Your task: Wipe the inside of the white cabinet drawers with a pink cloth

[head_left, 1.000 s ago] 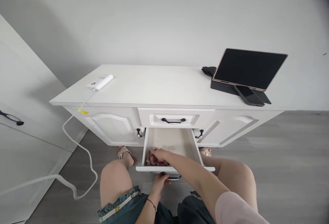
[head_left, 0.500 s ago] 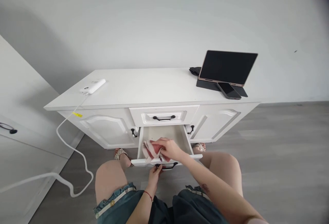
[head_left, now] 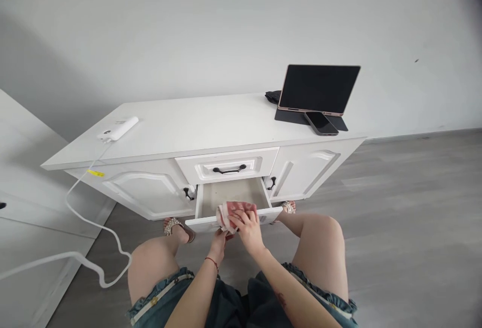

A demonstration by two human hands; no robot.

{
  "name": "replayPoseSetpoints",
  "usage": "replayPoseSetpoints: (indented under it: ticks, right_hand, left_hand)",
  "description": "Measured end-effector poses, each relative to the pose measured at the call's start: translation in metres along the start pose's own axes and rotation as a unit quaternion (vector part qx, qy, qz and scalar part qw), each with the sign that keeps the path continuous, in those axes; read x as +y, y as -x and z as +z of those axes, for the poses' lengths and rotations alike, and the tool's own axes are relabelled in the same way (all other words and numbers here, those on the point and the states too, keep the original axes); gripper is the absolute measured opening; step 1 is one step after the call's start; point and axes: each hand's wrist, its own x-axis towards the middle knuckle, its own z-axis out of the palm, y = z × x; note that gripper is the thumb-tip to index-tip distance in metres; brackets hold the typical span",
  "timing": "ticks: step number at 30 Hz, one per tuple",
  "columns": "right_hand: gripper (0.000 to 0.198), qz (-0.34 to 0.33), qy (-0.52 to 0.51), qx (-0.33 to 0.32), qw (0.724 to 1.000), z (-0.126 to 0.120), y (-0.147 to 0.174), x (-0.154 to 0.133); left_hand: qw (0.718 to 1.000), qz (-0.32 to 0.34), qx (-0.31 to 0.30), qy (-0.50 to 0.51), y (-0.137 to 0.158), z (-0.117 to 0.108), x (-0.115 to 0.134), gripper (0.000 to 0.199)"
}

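My right hand [head_left: 249,230] is closed on a red and white cloth [head_left: 237,208], fingers spread over its front, at the front edge of a pulled-out drawer [head_left: 259,192]. Just below and to its left, my left hand [head_left: 218,246], with a red string at the wrist, pinches the cloth's hanging lower part; its fingertips are partly hidden. The cloth drapes over the drawer front, and the drawer's own handle is out of sight behind cloth and hands. The visible inside of the drawer shows a pale bottom.
Above is a closed drawer with a black handle [head_left: 229,169]. On the white cabinet top [head_left: 188,122] stand a tablet [head_left: 320,89], a phone [head_left: 321,123], a dark folded item [head_left: 272,97] and a white device [head_left: 119,128]. Its white cable [head_left: 113,235] hangs at left. My knees flank the drawer.
My left hand has left the lower drawer's handle and come up to the cloth. My right hand has brought the cloth from inside the drawer to its front edge. The view has shifted slightly.
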Motion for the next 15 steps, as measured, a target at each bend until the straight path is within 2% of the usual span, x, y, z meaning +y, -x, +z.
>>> replayPoseSetpoints:
  ticks: [4, 7, 9, 11, 13, 15]
  right_hand:
    - [0.048, 0.097, 0.013, 0.107, 0.989, -0.005, 0.026, 0.037]
    - [0.044, 0.148, 0.006, 0.173, 0.974, 0.008, 0.037, 0.058]
    - [0.04, 0.193, -0.005, 0.189, 0.963, 0.023, 0.041, 0.068]
    - [0.039, 0.27, -0.007, 0.17, 0.948, 0.039, 0.044, 0.076]
    - [0.042, 0.353, 0.009, 0.125, 0.927, 0.053, 0.047, 0.079]
    - [0.045, 0.362, 0.03, 0.055, 0.93, 0.065, 0.048, 0.08]
  left_hand:
    - [0.999, -0.035, 0.004, 0.01, 0.0, -0.014, -0.001, 0.015]
    - [0.999, -0.041, 0.004, 0.015, 0.002, -0.013, 0.001, 0.015]
    - [0.999, -0.044, 0.005, 0.015, 0.004, -0.011, 0.003, 0.015]
    - [0.999, -0.048, 0.006, 0.014, 0.005, -0.011, 0.003, 0.018]
    - [0.999, -0.049, 0.006, 0.013, 0.005, -0.012, 0.002, 0.021]
    - [0.999, -0.048, 0.004, 0.012, 0.005, -0.012, 0.0, 0.026]
